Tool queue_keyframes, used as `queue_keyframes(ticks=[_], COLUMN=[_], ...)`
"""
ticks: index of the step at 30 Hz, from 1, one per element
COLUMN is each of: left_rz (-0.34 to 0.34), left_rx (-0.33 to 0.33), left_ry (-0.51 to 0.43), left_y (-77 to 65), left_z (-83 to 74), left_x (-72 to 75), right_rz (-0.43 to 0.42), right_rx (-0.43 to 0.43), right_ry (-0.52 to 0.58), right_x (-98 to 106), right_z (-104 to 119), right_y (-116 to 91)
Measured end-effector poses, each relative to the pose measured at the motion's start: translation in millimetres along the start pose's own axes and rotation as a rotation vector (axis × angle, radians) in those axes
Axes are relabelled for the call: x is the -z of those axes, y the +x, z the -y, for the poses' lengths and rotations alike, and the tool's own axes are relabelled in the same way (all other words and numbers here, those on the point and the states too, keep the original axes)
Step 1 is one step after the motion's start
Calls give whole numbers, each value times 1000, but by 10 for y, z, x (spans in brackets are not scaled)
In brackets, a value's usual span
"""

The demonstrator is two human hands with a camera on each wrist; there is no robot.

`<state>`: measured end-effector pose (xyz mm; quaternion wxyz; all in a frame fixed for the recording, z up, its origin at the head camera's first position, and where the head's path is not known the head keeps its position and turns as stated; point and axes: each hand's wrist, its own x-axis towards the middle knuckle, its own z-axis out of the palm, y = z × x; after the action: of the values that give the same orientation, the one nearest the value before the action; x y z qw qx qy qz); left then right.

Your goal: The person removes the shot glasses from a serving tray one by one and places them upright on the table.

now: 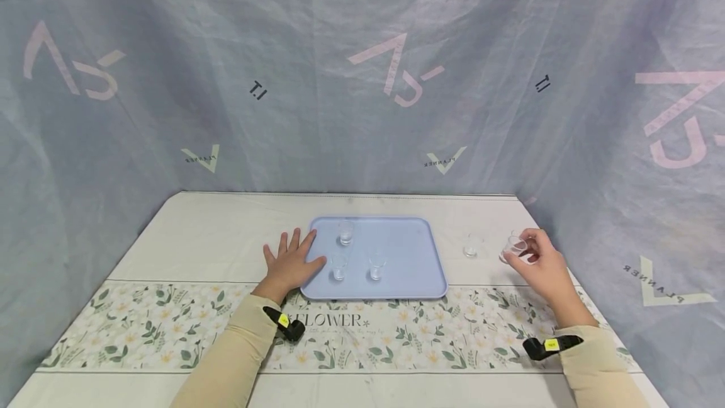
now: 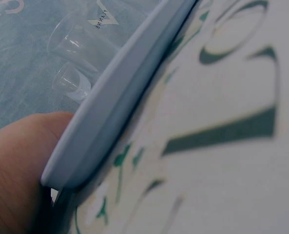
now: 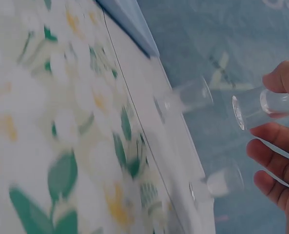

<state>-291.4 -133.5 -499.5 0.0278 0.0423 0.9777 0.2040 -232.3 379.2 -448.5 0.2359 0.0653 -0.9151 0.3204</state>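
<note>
My left hand (image 1: pixel 290 263) lies with fingers spread at the left edge of a light blue tray (image 1: pixel 402 250), its thumb over the rim. Three small clear shot glasses stand on that tray: one toward the back (image 1: pixel 346 232), one at front left (image 1: pixel 338 267) and another to its right (image 1: pixel 376 266). Over the table at the right, my right hand (image 1: pixel 540 264) pinches a shot glass (image 3: pixel 251 108) between thumb and fingers. Below it in the right wrist view are two more upright shot glasses, one nearer the tray (image 3: pixel 185 97) and one farther right (image 3: pixel 217 184).
A white tablecloth with a floral band (image 1: pixel 476 339) covers the table. Grey-blue printed fabric (image 1: pixel 317 112) hangs behind and on both sides. The tray's raised rim (image 2: pixel 100 107) appears close up in the left wrist view.
</note>
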Motion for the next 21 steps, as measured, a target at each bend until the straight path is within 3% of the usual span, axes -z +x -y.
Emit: queue_keyframes(ticks=[10, 21], left_rz=[10, -5], left_rx=[6, 3], left_ry=[10, 3], left_y=[-11, -9], left_z=[-3, -3], left_x=[-1, -1], right_rz=[-40, 1], right_rx=[-56, -188], right_ry=[37, -48], right_x=[96, 86], right_z=[-266, -492], right_y=[-96, -179])
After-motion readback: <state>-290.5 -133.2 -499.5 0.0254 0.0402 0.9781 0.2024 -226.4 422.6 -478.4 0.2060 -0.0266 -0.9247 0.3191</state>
